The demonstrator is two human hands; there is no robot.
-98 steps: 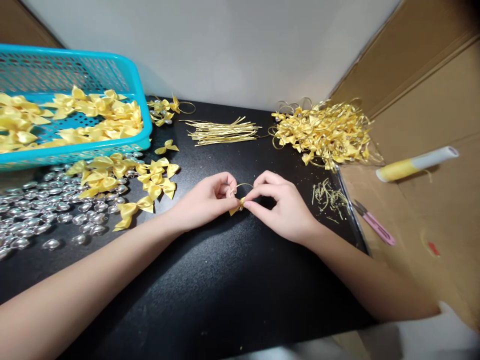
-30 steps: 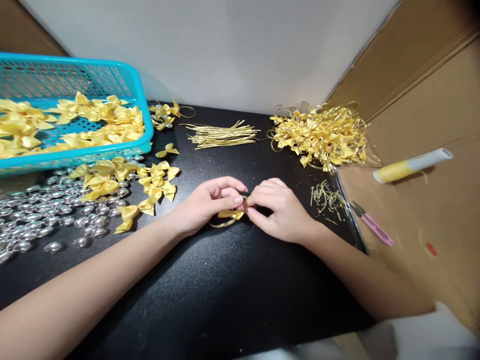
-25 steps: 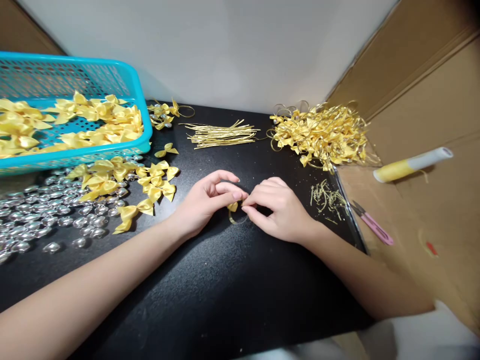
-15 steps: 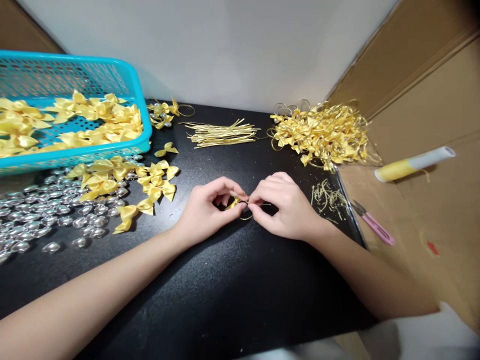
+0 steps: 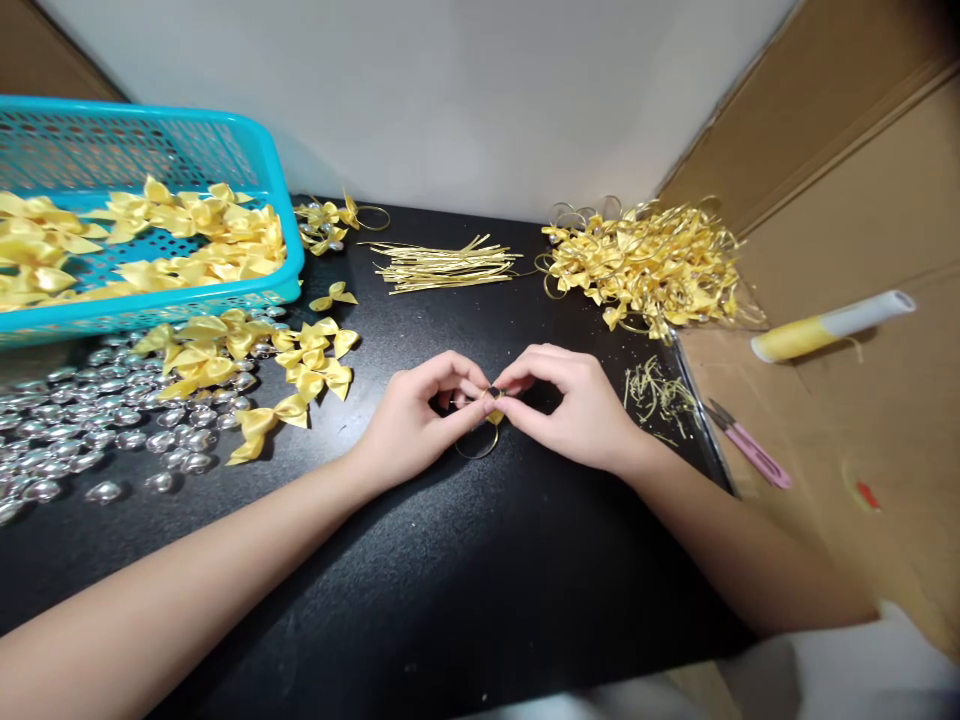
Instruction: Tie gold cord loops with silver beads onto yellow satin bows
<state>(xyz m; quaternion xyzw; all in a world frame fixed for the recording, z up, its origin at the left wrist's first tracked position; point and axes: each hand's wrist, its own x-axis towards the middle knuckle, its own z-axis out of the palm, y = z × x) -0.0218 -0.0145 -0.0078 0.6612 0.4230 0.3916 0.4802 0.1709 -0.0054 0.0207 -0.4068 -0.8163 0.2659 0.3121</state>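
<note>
My left hand [image 5: 420, 410] and my right hand [image 5: 574, 405] meet fingertip to fingertip over the middle of the black table. Between them they pinch a gold cord [image 5: 480, 457], whose thin loop hangs below the fingers. A bit of yellow ribbon [image 5: 495, 418], probably a bow, shows right under the fingertips. The fingers cover most of the piece, so how cord and ribbon are joined cannot be made out. Left of my left hand lie several loose yellow satin bows [image 5: 319, 375].
A turquoise basket [image 5: 292, 275] of yellow bows stands at the left, silver heart-shaped beads [image 5: 105, 490] before it. Cut gold cords [image 5: 446, 268] lie behind my hands. Finished-looking bow loops [image 5: 645, 265] are heaped right, near cord scraps [image 5: 660, 395] and pink-handled snips [image 5: 757, 455].
The cord loop now hangs lower and shows more fully beneath the fingers. The yellow ribbon has shifted right, under the meeting fingertips. The cord end by my right fingers no longer shows.
</note>
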